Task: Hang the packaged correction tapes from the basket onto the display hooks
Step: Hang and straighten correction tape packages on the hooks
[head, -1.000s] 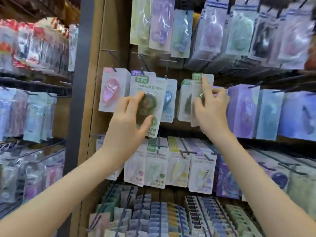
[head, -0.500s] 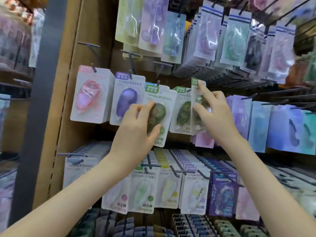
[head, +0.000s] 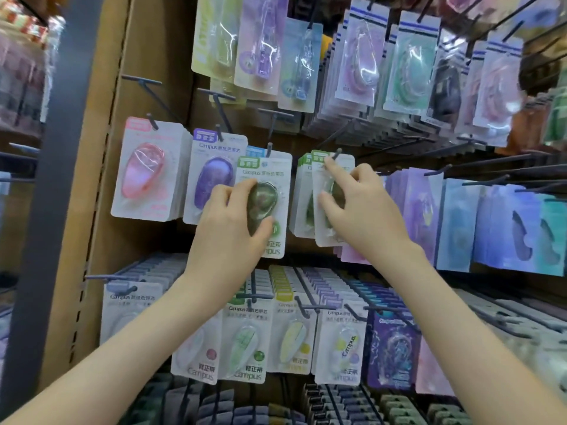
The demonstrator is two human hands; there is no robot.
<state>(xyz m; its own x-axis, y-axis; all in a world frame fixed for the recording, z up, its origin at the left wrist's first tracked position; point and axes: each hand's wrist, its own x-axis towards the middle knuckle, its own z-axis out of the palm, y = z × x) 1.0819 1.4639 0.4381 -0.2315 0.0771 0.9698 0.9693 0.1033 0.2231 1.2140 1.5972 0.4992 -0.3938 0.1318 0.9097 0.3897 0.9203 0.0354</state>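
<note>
Threading a dark-green blister-carded tape (head: 319, 179) onto the thin black hook (head: 337, 153), the pinching right hand (head: 365, 210) may tilt it past the hole; left hand (head: 227, 228), at nine o'clock, grips a matching card (head: 276, 176).

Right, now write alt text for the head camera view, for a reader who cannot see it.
A person's right hand holds a green correction tape pack up to a display hook, index finger at the pack's top. The left hand grips another green pack beside it, next to a hanging pink pack and purple pack.
</note>
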